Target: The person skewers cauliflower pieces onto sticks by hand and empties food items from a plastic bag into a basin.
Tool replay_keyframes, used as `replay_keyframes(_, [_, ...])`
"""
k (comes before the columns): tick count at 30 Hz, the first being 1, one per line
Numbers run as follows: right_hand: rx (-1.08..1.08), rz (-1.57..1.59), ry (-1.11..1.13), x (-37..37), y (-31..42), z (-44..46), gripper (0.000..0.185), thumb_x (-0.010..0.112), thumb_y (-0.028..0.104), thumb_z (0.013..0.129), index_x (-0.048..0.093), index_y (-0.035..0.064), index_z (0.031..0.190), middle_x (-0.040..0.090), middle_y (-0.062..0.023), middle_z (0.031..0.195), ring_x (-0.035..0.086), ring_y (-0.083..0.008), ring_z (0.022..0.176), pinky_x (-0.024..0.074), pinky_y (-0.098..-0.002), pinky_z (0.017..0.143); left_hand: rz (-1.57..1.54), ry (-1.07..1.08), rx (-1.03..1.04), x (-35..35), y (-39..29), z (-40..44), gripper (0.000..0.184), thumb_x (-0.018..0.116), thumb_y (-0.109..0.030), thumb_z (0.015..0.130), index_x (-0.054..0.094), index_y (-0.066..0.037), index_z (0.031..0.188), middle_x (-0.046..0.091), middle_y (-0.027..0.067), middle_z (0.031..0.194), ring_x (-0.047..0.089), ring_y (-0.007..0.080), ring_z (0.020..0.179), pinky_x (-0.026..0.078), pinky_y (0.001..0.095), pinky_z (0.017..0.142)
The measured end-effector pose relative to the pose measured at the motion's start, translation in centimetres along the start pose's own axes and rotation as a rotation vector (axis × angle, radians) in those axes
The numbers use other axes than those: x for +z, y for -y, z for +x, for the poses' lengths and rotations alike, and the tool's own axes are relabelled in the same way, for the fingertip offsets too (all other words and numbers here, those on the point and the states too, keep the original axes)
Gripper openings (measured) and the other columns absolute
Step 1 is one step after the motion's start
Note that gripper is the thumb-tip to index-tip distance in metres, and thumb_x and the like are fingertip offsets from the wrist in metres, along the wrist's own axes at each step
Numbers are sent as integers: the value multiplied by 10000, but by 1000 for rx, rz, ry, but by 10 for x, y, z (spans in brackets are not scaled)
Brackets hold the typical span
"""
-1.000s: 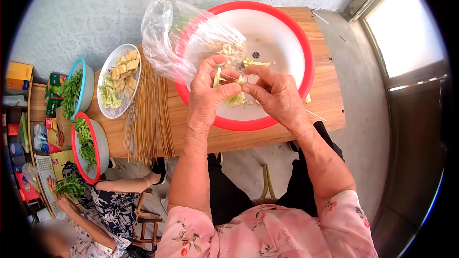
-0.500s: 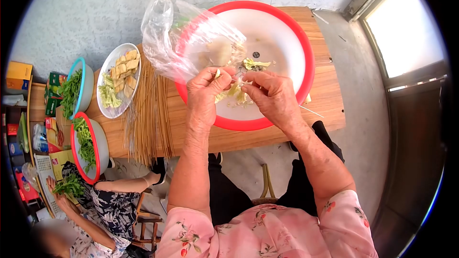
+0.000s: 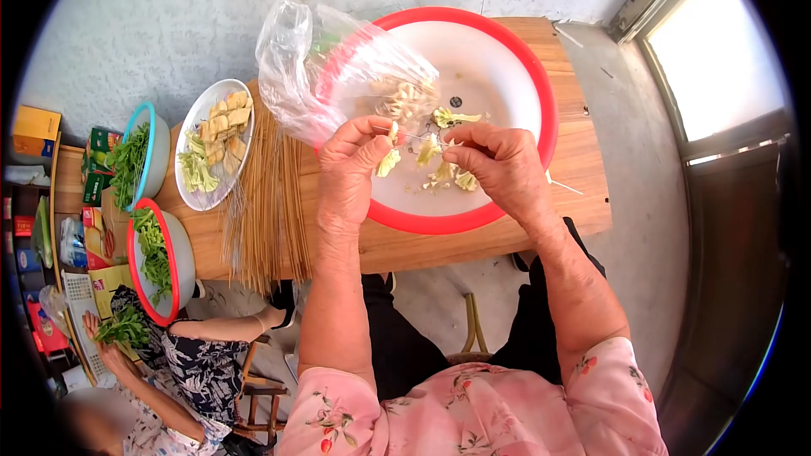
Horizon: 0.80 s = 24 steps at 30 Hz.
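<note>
My left hand [image 3: 351, 154] pinches one pale floret [image 3: 389, 163], my right hand [image 3: 500, 160] one thin skewer [image 3: 568, 187], both over one red-rimmed basin [image 3: 547, 101]; tabletop [image 3: 583, 152] shows between its rim and the right edge.

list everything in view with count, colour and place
big basin: one, white with red rim, on table
table: one, brown wood, under basin
plastic bag: one, clear, over basin's left rim
vegetable pieces: several, pale green, in basin, hands and plate
thin stick: one, pale, between hands
loose sticks: many, brown, table's left part
plate: one, white, left of loose sticks, yellowish chunks on it
bowls: two, blue-rimmed and red-rimmed, leafy greens inside, left
boxes: several, mixed colours, far left
other person: one, patterned clothes, lower left
sleeves: two, pink floral, bottom
left hand: one, bare, over basin
right hand: one, bare, over basin
</note>
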State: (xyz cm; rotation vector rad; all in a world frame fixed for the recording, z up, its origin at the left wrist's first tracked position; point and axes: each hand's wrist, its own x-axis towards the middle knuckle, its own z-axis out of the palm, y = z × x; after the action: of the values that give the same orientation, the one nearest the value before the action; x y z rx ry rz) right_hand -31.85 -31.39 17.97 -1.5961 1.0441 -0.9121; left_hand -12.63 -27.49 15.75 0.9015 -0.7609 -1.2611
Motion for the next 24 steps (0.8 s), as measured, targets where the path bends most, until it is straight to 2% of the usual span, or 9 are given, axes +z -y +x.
replay_keyframes(3, [-77,-21,-3,0,-1,0,151,705,64,738,669,-19,859,639,-127,661,569,-162,531,455,-285,519,44,-29,-19,-4,3,0,156,667,-29,795,632,7,942,666,74,903,609,123,840,475,243,795])
replay_keyframes(10, [-88,-32,-7,1,0,-1,145,704,67,737,672,-15,852,638,-138,675,574,-177,534,452,-293,518,131,-6,-33,-6,6,0,184,678,-46,787,639,-16,964,660,57,896,590,109,830,459,242,788])
replay_keyframes(12, [-17,-52,62,0,5,-2,159,677,64,796,662,-29,924,630,-42,690,533,-65,629,455,-231,583,155,16,-52,-4,7,-1,201,685,-69,787,630,-22,975,657,61,906,582,116,842,452,260,803])
replay_keyframes(18, [-48,-37,72,1,5,-2,153,680,62,793,662,-32,911,614,-42,663,521,-65,618,446,-235,564,206,30,-68,4,10,-3,181,670,-47,794,623,-23,967,647,33,909,566,94,851,439,239,808])
replay_keyframes(19, [-47,-38,72,3,4,-2,153,680,62,793,662,-32,911,614,-42,663,521,-65,618,446,-235,564,195,34,-56,7,12,-4,173,666,-29,794,628,-21,963,635,11,883,555,81,815,442,223,765])
replay_keyframes(21, [-112,-18,2,6,1,-1,116,693,60,738,665,-2,833,609,-127,624,546,-185,499,435,-302,499,185,39,-45,8,14,-5,167,661,-10,793,633,-19,958,623,-10,856,543,68,778,445,208,721])
replay_keyframes(24, [-64,-61,24,3,5,-2,120,690,56,743,662,1,846,587,-118,586,521,-171,477,421,-302,485,158,47,-55,9,14,-3,186,663,-6,790,630,-21,972,615,-5,897,544,73,797,446,206,731])
